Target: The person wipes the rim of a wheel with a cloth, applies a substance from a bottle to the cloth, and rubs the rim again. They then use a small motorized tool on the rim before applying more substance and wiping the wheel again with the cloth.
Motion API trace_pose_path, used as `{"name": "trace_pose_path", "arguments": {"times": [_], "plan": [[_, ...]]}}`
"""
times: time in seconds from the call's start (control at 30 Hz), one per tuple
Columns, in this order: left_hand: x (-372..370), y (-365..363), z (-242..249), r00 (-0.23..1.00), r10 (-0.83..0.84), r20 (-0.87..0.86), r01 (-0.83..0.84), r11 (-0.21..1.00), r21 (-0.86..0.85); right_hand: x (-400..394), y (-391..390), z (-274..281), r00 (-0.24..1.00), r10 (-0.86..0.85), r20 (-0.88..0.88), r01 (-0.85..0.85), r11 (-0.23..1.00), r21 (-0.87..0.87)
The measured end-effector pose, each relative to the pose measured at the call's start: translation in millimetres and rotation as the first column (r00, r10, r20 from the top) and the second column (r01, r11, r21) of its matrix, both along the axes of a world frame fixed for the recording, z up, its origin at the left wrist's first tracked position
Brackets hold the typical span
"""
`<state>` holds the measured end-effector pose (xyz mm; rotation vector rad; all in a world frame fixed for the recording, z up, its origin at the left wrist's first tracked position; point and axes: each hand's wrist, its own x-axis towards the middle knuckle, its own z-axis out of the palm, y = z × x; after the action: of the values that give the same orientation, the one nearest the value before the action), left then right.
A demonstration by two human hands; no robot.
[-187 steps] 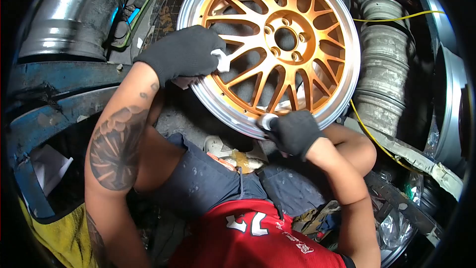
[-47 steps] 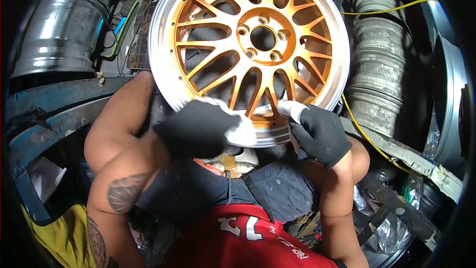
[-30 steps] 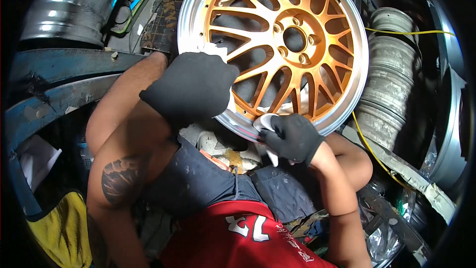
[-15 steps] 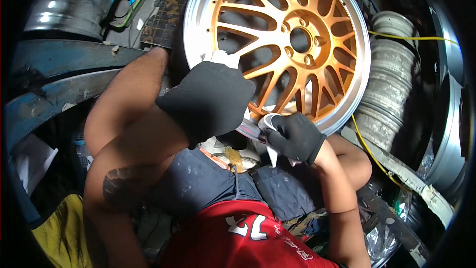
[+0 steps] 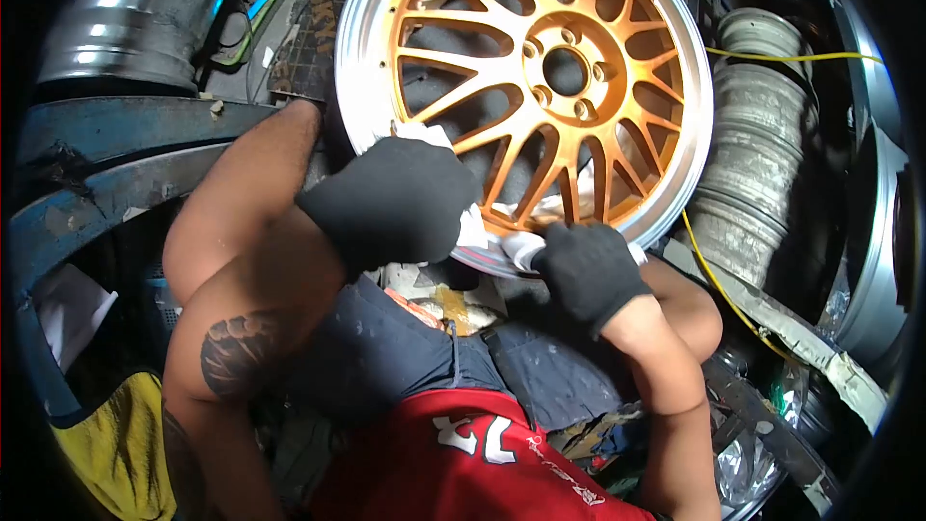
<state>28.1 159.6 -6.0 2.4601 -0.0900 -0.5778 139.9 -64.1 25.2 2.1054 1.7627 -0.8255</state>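
Observation:
An orange multi-spoke car wheel rim (image 5: 516,87) with a shiny silver lip stands in front of me, leaning a little, its lower edge between my legs. My left hand (image 5: 391,203), in a black glove, is closed on a white cloth (image 5: 424,133) at the wheel's lower left edge. Also gloved in black, my right hand (image 5: 593,275) presses a second white cloth (image 5: 522,249) against the bottom of the silver lip. The fingers of both hands are partly hidden by the gloves and the cloths.
Grey metal wheel barrels (image 5: 757,140) are stacked on the right, with a yellow cable (image 5: 719,285) running past them. A shiny metal cylinder (image 5: 130,14) stands at upper left above a blue metal frame (image 5: 116,125). A yellow cloth (image 5: 121,449) hangs at lower left.
The wheel has shifted slightly left. My right hand has moved a little right along the lip and turned, with its cloth more bunched. My left hand has shifted slightly left and down.

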Motion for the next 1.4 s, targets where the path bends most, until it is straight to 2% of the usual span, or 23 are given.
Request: {"name": "trace_pose_path", "arguments": {"times": [0.13, 0.17, 0.3, 0.33, 0.4, 0.57, 0.6, 0.67, 0.73, 0.77, 0.93, 0.97, 1.0, 1.03, 1.1, 1.13, 1.17, 1.2, 1.23, 1.27, 1.3, 1.33, 1.4], "plan": [[8.3, -0.4, -7.7, 0.989, -0.019, 0.148, 0.023, 0.999, -0.027, 8.4, -22.5, -9.1, 0.999, 0.031, -0.022, -0.028, 0.991, 0.133], [10.4, 0.0, -9.0, 0.990, -0.012, 0.142, 0.018, 0.999, -0.035, 2.8, -25.9, -13.0, 0.996, 0.045, 0.077, -0.049, 0.997, 0.058], [16.5, 2.8, -7.8, 0.993, -0.017, 0.117, 0.025, 0.998, -0.064, 8.9, -10.1, -5.4, 0.957, 0.238, 0.163, -0.262, 0.953, 0.150], [18.5, 2.4, -7.8, 0.995, -0.013, 0.097, 0.019, 0.998, -0.054, 15.8, -13.4, -4.8, 0.978, 0.196, 0.076, -0.208, 0.954, 0.214], [20.0, 0.4, -8.5, 0.999, 0.017, 0.047, -0.015, 0.999, -0.041, 20.6, -21.7, -14.7, 0.963, 0.232, 0.138, -0.252, 0.956, 0.152], [25.4, -10.5, -17.8, 0.977, -0.053, 0.208, 0.045, 0.998, 0.043, 14.3, -16.6, -21.5, 0.931, 0.279, 0.236, -0.328, 0.923, 0.203], [25.7, -9.0, -20.8, 0.978, -0.048, 0.203, 0.040, 0.998, 0.041, 15.2, -26.0, -24.7, 0.984, 0.116, 0.135, -0.150, 0.951, 0.272], [25.6, -8.5, -23.6, 0.981, -0.031, 0.193, 0.027, 0.999, 0.026, 13.3, -36.4, -22.6, 0.971, 0.152, 0.184, -0.185, 0.966, 0.181], [26.2, -12.4, -20.1, 0.984, -0.030, 0.174, 0.024, 0.999, 0.038, -1.2, -32.6, -28.1, 0.991, -0.061, 0.121, 0.043, 0.988, 0.146], [28.2, -13.1, -21.3, 0.982, -0.050, 0.180, 0.045, 0.998, 0.032, -6.5, -21.9, -21.2, 0.958, 0.132, 0.254, -0.200, 0.943, 0.265], [33.9, -8.7, -21.4, 0.982, -0.077, 0.173, 0.077, 0.997, 0.003, 12.3, -41.3, -31.7, 0.995, -0.019, 0.098, 0.000, 0.982, 0.187], [32.5, -6.0, -22.1, 0.994, -0.055, 0.099, 0.054, 0.998, 0.014, 7.1, -43.6, -37.7, 0.993, -0.066, 0.098, 0.036, 0.959, 0.281], [32.8, -6.3, -21.9, 0.995, -0.047, 0.086, 0.049, 0.999, -0.016, 6.6, -37.5, -37.8, 0.969, -0.184, -0.166, 0.225, 0.935, 0.274], [34.3, -5.8, -22.3, 0.997, -0.040, 0.073, 0.043, 0.998, -0.046, -2.5, -28.8, -44.0, 0.952, -0.197, -0.232, 0.276, 0.883, 0.380], [23.7, -8.4, -53.4, 0.918, -0.087, 0.387, 0.091, 0.996, 0.010, -5.3, -34.9, -81.4, 0.985, -0.142, -0.094, 0.170, 0.863, 0.475], [19.2, -9.9, -69.1, 0.840, -0.107, 0.531, 0.090, 0.994, 0.057, -5.8, -24.1, -51.3, 0.977, -0.167, -0.135, 0.190, 0.963, 0.189], [23.0, -8.2, -66.5, 0.787, -0.211, 0.580, 0.141, 0.976, 0.165, -5.1, -44.6, -94.4, 0.993, -0.064, 0.101, 0.012, 0.892, 0.451], [28.0, -9.0, -50.2, 0.877, -0.152, 0.456, 0.138, 0.988, 0.066, 1.9, -40.4, -68.5, 0.954, -0.293, -0.066, 0.295, 0.871, 0.392], [29.7, -9.2, -26.1, 0.983, -0.103, 0.155, 0.108, 0.994, -0.022, -9.0, -34.6, -42.7, 0.827, -0.495, -0.267, 0.558, 0.780, 0.283], [30.8, -9.6, -1.7, 0.988, -0.039, -0.151, 0.033, 0.999, -0.044, -7.9, -29.4, -38.6, 0.832, -0.478, -0.280, 0.542, 0.809, 0.229], [29.7, -12.0, 7.8, 0.989, -0.050, -0.138, 0.046, 0.998, -0.033, -8.6, -18.9, -39.1, 0.837, -0.471, -0.278, 0.528, 0.828, 0.187], [25.0, -15.0, 8.7, 0.990, -0.053, -0.134, 0.050, 0.998, -0.024, -12.4, -14.7, -34.6, 0.819, -0.447, -0.359, 0.556, 0.772, 0.308], [20.1, -17.8, -5.3, 0.997, -0.070, -0.041, 0.068, 0.997, -0.037, -6.7, -12.5, -29.2, 0.873, -0.393, -0.288, 0.462, 0.856, 0.233]]}}
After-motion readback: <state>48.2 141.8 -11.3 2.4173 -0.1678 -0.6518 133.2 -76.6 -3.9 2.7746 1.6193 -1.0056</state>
